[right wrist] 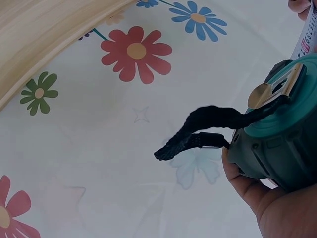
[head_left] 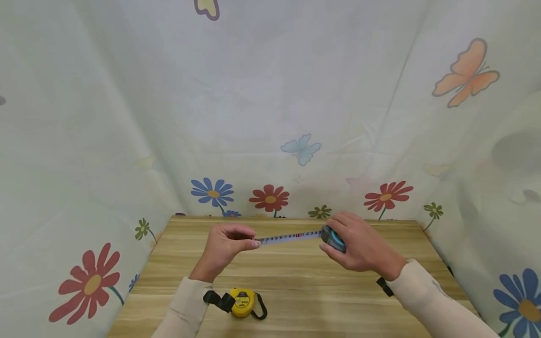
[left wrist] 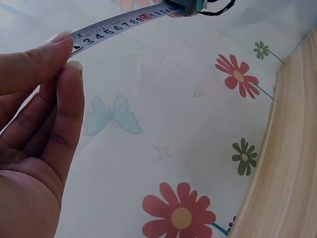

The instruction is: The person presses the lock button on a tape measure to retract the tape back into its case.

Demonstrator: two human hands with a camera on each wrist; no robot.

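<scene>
A dark grey and teal tape measure (head_left: 333,238) is gripped in my right hand (head_left: 361,244). Its blade (head_left: 287,237), white with black numbers and a red mark, stretches out to the left above the table. My left hand (head_left: 226,246) pinches the blade's free end between thumb and fingertips. In the left wrist view the blade (left wrist: 119,24) rises from the left hand (left wrist: 42,114) toward the case (left wrist: 190,6). The right wrist view shows the case (right wrist: 277,134) with a black wrist strap (right wrist: 213,119) hanging loose and a metal clip on its face.
A yellow tape measure (head_left: 243,303) with a black strap lies on the wooden table (head_left: 321,291), near the left forearm. Behind and on both sides hangs a pale cloth (head_left: 262,94) printed with flowers and butterflies. Black bands sit at both wrists.
</scene>
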